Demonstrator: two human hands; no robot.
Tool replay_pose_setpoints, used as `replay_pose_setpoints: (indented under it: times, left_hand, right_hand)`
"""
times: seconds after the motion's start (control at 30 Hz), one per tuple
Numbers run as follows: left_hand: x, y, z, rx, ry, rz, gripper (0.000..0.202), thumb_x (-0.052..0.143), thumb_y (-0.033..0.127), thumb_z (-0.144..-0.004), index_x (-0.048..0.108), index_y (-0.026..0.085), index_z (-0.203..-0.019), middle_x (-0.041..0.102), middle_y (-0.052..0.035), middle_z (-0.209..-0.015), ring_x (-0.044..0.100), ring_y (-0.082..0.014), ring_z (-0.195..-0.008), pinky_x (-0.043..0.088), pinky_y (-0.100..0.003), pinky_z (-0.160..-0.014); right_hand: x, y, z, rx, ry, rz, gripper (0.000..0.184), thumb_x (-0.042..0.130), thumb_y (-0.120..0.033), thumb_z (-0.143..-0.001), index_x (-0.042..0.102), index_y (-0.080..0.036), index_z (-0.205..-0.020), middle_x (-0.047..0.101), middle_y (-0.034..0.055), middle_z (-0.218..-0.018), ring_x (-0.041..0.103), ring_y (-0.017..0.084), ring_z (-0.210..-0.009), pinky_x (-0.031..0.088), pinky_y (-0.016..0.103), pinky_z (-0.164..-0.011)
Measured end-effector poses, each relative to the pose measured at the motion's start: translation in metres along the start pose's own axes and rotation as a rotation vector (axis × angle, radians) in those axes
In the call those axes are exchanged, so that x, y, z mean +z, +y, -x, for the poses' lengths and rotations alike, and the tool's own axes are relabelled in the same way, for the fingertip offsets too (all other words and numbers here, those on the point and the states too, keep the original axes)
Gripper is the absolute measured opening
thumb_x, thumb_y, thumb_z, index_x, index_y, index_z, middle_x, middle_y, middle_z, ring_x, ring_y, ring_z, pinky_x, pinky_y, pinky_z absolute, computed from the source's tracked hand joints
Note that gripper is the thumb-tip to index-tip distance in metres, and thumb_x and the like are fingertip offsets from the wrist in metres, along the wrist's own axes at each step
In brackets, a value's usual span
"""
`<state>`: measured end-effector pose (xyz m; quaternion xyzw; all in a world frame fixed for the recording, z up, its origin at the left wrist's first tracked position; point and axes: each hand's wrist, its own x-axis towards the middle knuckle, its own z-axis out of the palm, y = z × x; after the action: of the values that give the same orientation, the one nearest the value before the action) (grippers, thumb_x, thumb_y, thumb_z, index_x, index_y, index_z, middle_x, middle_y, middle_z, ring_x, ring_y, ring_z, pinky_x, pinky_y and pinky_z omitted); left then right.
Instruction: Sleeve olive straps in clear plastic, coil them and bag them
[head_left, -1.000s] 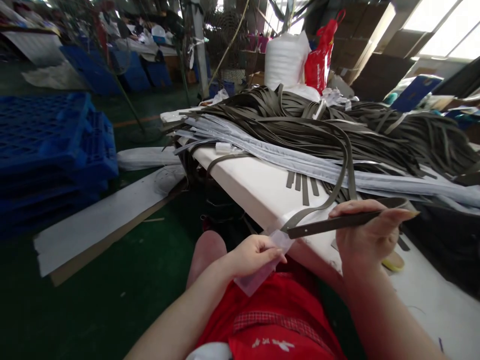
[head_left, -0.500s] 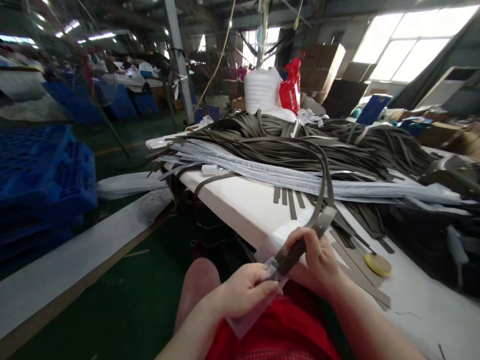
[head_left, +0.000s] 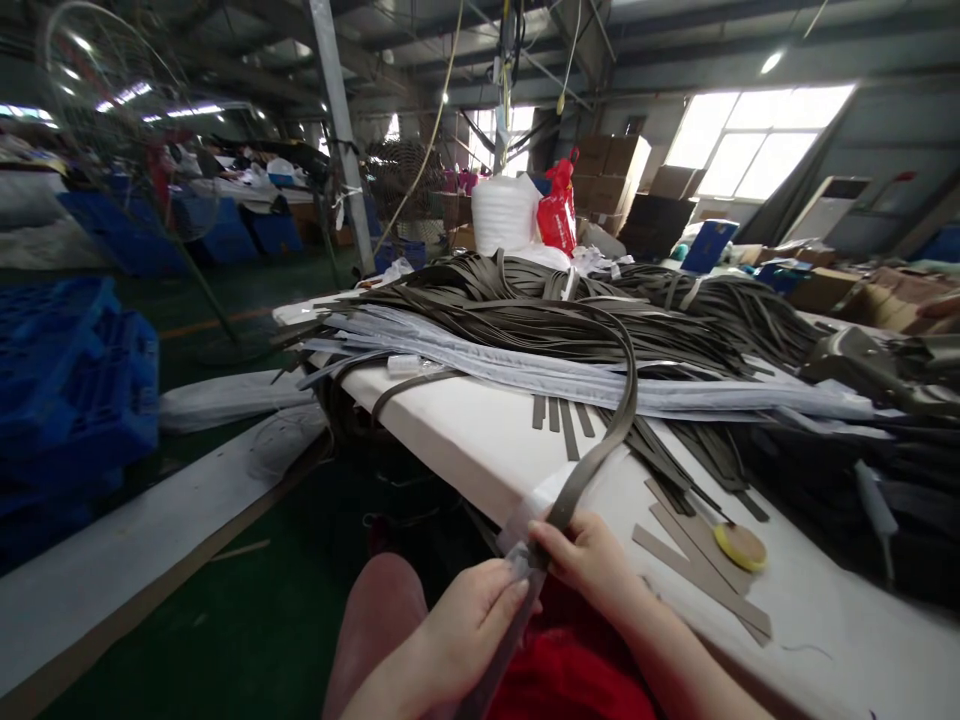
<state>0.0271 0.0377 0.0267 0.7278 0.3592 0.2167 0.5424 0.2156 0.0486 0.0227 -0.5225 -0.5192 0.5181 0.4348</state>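
Note:
My left hand pinches a narrow clear plastic sleeve at the near edge of the white table. My right hand grips a dark olive strap and holds its end at the mouth of the sleeve. The strap loops up from my hands and back into a big heap of like straps lying across the table. Both hands are closed, close together over my lap and red garment.
Pale blue-grey strips lie under the heap. Short cut strap pieces and a round yellow disc rest on the table. Blue pallets stand left on the green floor; a white board lies beside them. A fan stands behind.
My right hand has drawn in from the right and lowered, bringing the strap end down to the sleeve in my left hand. The camera has tilted upward.

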Motion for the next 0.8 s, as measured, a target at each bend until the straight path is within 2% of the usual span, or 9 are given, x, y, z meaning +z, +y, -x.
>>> replay_pose_setpoints:
  times: [0.07, 0.13, 0.27, 0.37, 0.43, 0.5, 0.6, 0.7, 0.8]
  left_hand:
    - [0.002, -0.001, -0.001, 0.009, 0.032, 0.022, 0.047, 0.033, 0.049, -0.1, 0.066, 0.016, -0.091, 0.067, -0.0066, -0.092, 0.061, -0.0191, -0.08, 0.048, -0.028, -0.077]
    - [0.003, -0.002, -0.001, 0.045, 0.071, -0.01, 0.045, 0.035, 0.048, -0.1, 0.067, 0.017, -0.09, 0.067, -0.007, -0.095, 0.061, -0.0202, -0.085, 0.048, -0.029, -0.082]
    - [0.0, -0.002, 0.003, 0.067, 0.106, -0.117, 0.042, 0.035, 0.044, -0.1, 0.068, 0.019, -0.093, 0.067, -0.0076, -0.099, 0.061, -0.0212, -0.092, 0.046, -0.03, -0.088]
    - [0.0, 0.002, 0.006, 0.076, 0.064, -0.14, 0.042, 0.034, 0.043, -0.101, 0.067, 0.018, -0.093, 0.067, -0.0077, -0.098, 0.061, -0.0209, -0.091, 0.046, -0.029, -0.086]
    - [0.002, 0.007, 0.007, 0.05, 0.018, -0.084, 0.043, 0.032, 0.045, -0.101, 0.064, 0.018, -0.09, 0.067, -0.0062, -0.089, 0.062, -0.0183, -0.079, 0.047, -0.027, -0.077]
    - [0.004, 0.012, 0.008, 0.013, -0.044, 0.006, 0.046, 0.03, 0.049, -0.101, 0.06, 0.017, -0.085, 0.064, -0.0037, -0.077, 0.058, -0.0146, -0.064, 0.046, -0.025, -0.065]
    - [0.006, 0.019, 0.01, 0.005, -0.107, 0.108, 0.051, 0.026, 0.053, -0.1, 0.058, 0.017, -0.082, 0.06, -0.0026, -0.069, 0.053, -0.0116, -0.053, 0.043, -0.024, -0.057]
    - [0.006, 0.02, 0.012, 0.032, -0.07, 0.15, 0.046, 0.029, 0.05, -0.101, 0.06, 0.017, -0.107, 0.066, -0.0043, -0.075, 0.057, -0.0128, -0.057, 0.046, -0.024, -0.061]
    - [0.007, 0.014, 0.011, 0.001, 0.037, 0.184, 0.053, 0.042, 0.045, -0.099, 0.035, 0.019, -0.145, 0.072, -0.005, -0.081, 0.065, -0.0161, -0.071, 0.049, -0.027, -0.072]
  right_hand:
    - [0.005, 0.007, 0.004, -0.027, -0.068, 0.051, 0.042, 0.066, -0.057, -0.08, 0.063, -0.016, -0.072, 0.059, -0.0003, -0.061, 0.048, 0.011, -0.052, 0.039, 0.023, -0.049]
    - [0.007, 0.014, 0.008, -0.004, -0.062, 0.105, 0.048, 0.063, -0.061, -0.081, 0.061, -0.016, -0.065, 0.057, -0.0002, -0.055, 0.046, 0.011, -0.047, 0.035, 0.023, -0.045]
    - [0.005, 0.024, 0.01, 0.211, -0.121, 0.114, 0.067, 0.05, -0.074, -0.082, 0.051, -0.016, -0.048, 0.044, -0.0011, -0.038, 0.036, 0.008, -0.033, 0.024, 0.023, -0.036]
    - [0.004, 0.025, 0.012, 0.26, -0.143, -0.214, 0.051, 0.066, -0.065, -0.078, 0.067, -0.014, -0.076, 0.057, -0.0001, -0.054, 0.048, 0.01, -0.044, 0.035, 0.022, -0.044]
    - [0.005, 0.022, 0.013, 0.242, -0.105, -0.498, 0.045, 0.079, -0.052, -0.07, 0.067, -0.017, -0.096, 0.061, -0.0006, -0.067, 0.054, 0.012, -0.057, 0.041, 0.022, -0.054]
    - [0.006, 0.019, 0.012, 0.215, -0.093, -0.701, 0.04, 0.084, -0.043, -0.065, 0.065, -0.019, -0.092, 0.058, -0.0019, -0.069, 0.052, 0.012, -0.062, 0.042, 0.023, -0.058]
    - [0.01, 0.016, 0.008, 0.168, -0.094, -0.765, 0.037, 0.085, -0.04, -0.065, 0.057, -0.017, -0.069, 0.046, -0.0043, -0.062, 0.041, 0.009, -0.058, 0.038, 0.021, -0.056]
    - [0.012, 0.019, 0.004, 0.155, -0.023, -0.661, 0.045, 0.082, -0.048, -0.069, 0.05, -0.017, -0.062, 0.039, -0.0052, -0.059, 0.033, 0.009, -0.055, 0.032, 0.021, -0.051]
    - [0.009, 0.025, 0.002, 0.122, 0.034, -0.491, 0.047, 0.076, -0.057, -0.073, 0.05, -0.018, -0.064, 0.042, -0.0043, -0.058, 0.036, 0.01, -0.054, 0.031, 0.022, -0.05]
